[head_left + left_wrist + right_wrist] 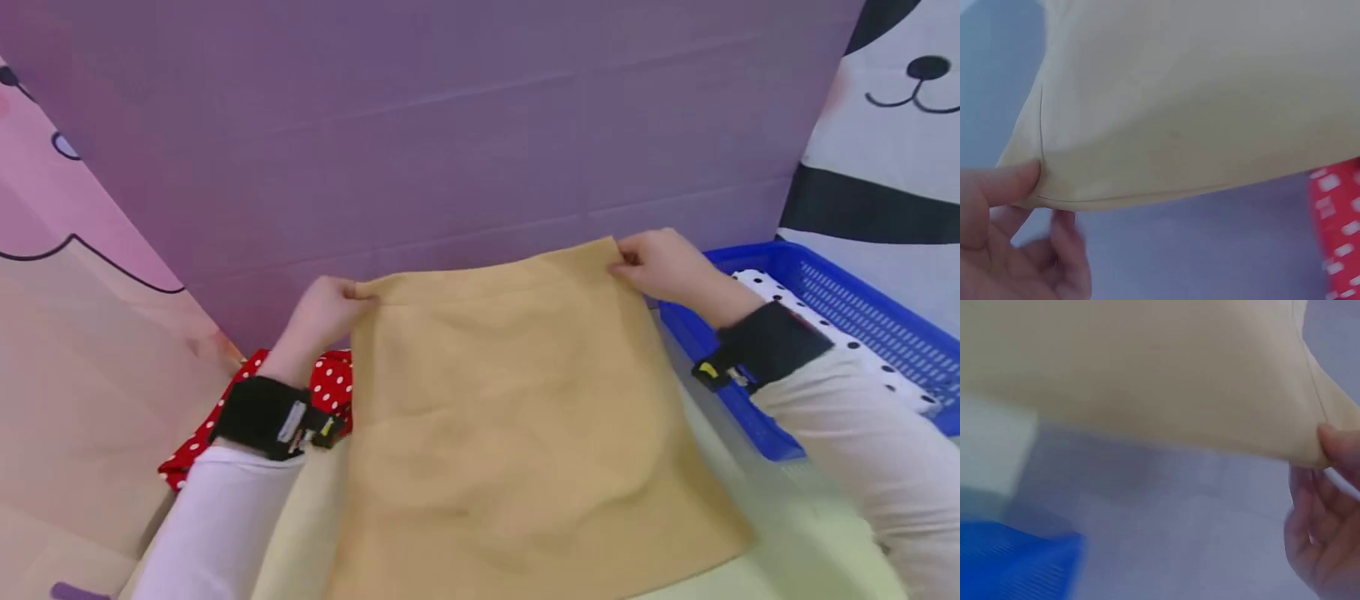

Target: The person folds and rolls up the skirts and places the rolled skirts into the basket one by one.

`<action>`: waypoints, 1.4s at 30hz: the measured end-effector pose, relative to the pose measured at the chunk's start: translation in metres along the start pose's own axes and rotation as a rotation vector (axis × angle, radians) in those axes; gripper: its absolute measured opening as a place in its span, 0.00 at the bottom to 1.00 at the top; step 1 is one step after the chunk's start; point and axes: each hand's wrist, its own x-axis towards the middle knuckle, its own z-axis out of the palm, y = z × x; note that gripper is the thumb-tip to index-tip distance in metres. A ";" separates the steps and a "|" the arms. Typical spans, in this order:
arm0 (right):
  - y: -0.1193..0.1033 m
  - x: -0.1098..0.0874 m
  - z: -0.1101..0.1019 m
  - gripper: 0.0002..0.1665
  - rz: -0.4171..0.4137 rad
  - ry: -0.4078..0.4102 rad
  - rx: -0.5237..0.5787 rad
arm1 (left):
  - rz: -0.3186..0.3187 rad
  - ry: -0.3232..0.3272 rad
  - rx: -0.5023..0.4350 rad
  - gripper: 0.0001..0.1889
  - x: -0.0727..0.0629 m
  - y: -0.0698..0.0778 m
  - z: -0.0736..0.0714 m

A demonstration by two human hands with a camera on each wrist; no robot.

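A tan cloth (510,400) with stitched hems hangs spread between both hands in the head view. At its upper left corner my left hand (324,312) pinches the hem; the left wrist view shows thumb and fingers on that corner of the cloth (1172,112). My right hand (663,262) pinches the upper right corner, also seen in the right wrist view with the thumb on the cloth (1147,369). The cloth's lower part runs out of the bottom of the head view, spreading over the pale surface.
Behind the left wrist lies red cloth with white dots (332,379). At right stands a blue plastic basket (772,437) with white, black-dotted cloth (847,342) inside. A purple backdrop (465,142) rises behind, with cartoon-printed sheets (892,158) at the sides.
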 end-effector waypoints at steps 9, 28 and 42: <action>0.024 -0.002 0.078 0.14 0.282 -0.164 0.159 | -0.123 0.063 0.012 0.13 0.026 -0.021 0.099; 0.067 -0.035 0.172 0.38 0.338 -0.349 0.417 | -0.086 -0.385 -0.110 0.59 0.025 -0.044 0.195; 0.062 -0.033 0.175 0.55 0.222 -0.389 0.252 | -0.020 -0.432 0.209 0.48 0.023 -0.032 0.207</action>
